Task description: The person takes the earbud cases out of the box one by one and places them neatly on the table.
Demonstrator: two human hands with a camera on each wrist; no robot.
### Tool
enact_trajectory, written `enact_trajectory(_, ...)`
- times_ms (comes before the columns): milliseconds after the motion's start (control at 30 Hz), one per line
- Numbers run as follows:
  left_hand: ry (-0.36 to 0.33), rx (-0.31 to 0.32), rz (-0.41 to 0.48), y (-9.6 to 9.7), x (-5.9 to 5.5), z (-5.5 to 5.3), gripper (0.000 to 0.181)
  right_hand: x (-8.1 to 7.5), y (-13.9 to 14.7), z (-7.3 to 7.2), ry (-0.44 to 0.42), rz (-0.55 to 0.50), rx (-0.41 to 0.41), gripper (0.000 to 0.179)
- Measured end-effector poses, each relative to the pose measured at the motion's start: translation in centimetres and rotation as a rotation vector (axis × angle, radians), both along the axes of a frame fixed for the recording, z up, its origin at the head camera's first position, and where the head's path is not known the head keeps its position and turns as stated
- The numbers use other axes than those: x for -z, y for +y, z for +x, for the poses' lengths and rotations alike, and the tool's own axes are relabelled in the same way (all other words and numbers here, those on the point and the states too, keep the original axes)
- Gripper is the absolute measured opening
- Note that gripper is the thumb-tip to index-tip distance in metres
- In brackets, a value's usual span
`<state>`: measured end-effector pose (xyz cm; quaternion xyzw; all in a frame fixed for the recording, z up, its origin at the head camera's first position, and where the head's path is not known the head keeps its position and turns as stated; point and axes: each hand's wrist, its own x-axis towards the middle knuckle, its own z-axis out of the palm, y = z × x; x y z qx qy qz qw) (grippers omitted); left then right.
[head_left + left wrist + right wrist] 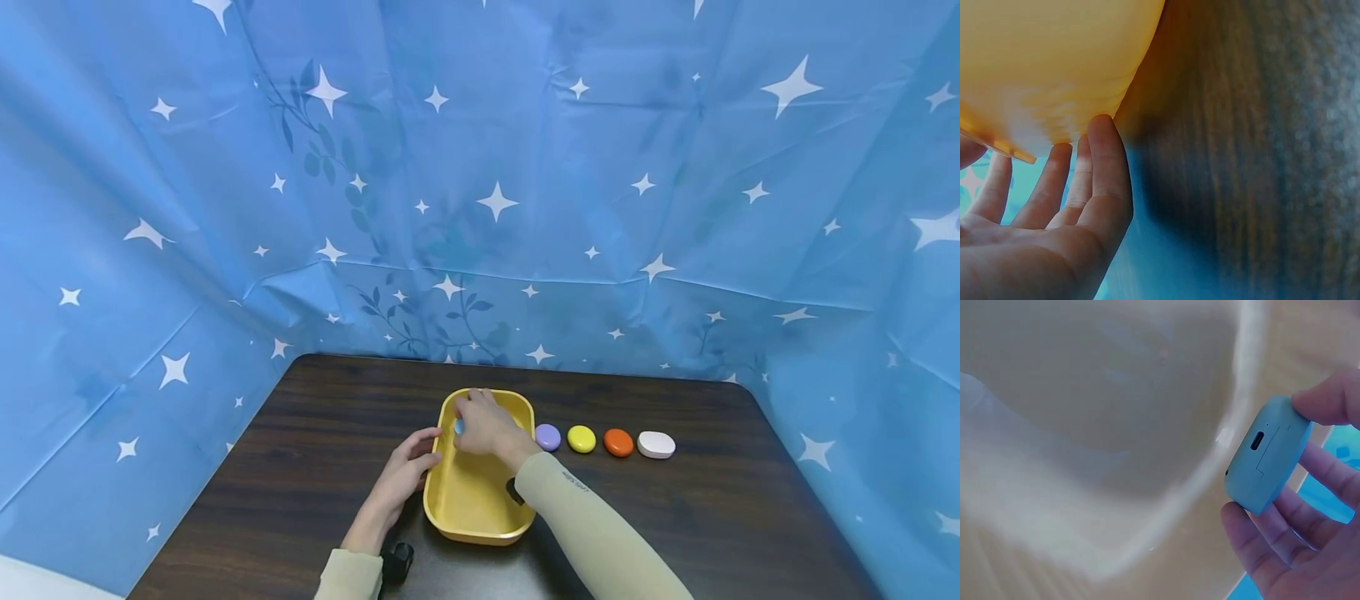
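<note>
A light blue earbud charging case (1269, 456), with a small port on its side, is pinched between the thumb and fingers of my right hand (486, 425). This hand is inside the far left part of a yellow rectangular tub (480, 496), above its floor. In the head view, the hand covers most of the case. My left hand (401, 479) is at the tub's left side. In the left wrist view, its fairly straight fingers (1107, 156) touch the outer wall, and part of the thumb shows near the rim.
Right of the tub, a row on the dark wooden table (697, 517) holds a purple case (547, 437), a yellow case (581, 439), an orange-red case (618, 443) and a white case (656, 445). A blue starred cloth (480, 233) hangs behind the table and along its sides.
</note>
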<state>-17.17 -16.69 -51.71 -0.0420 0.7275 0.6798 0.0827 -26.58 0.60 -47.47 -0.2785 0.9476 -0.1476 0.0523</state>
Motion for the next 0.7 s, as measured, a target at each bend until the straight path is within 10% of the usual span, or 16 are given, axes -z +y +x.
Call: enact_trajectory(700, -0.007, -0.005, -0.003, -0.1, 0.1, -0.1, 0.044, -2.2, 0.1, 0.7, 0.075, -0.039, -0.006, 0.029)
